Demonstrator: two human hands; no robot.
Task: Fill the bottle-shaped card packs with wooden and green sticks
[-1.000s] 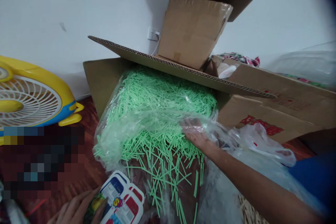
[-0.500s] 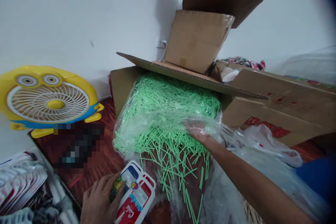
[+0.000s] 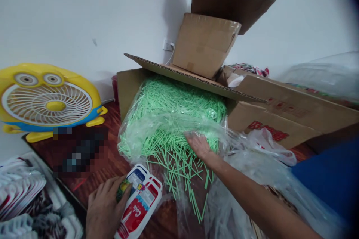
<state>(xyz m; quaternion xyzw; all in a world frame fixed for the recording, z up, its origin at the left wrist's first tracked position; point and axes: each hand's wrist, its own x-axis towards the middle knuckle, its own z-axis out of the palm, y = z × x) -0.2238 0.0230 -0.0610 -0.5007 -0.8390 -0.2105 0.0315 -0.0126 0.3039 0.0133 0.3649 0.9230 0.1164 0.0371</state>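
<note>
My left hand [image 3: 105, 207] is closed on the edge of a few flat printed cola packs [image 3: 140, 207] with white rims, one red and one blue on top. Thin green sticks [image 3: 179, 101] fill a clear plastic bag [image 3: 157, 125] inside a cardboard box [image 3: 130, 91] lying on its side. Loose sticks spill from the bag's mouth over the dark wooden surface. At the mouth, my right hand [image 3: 199, 145] rests on the sticks, fingers stretched out and their tips partly among sticks and plastic. No stick shows in its grip.
A yellow cartoon fan [image 3: 54, 104] stands at left, beside a blurred dark object [image 3: 82, 153]. Piles of white-rimmed packs [image 3: 21, 190] lie at lower left. More cardboard boxes [image 3: 206, 44] stand behind, with crumpled clear plastic [image 3: 260, 171] and something blue [image 3: 322, 183] at right.
The view has shifted slightly to the right. My right hand has moved a little left and shows more clearly from under the plastic. My left hand keeps its hold on the packs.
</note>
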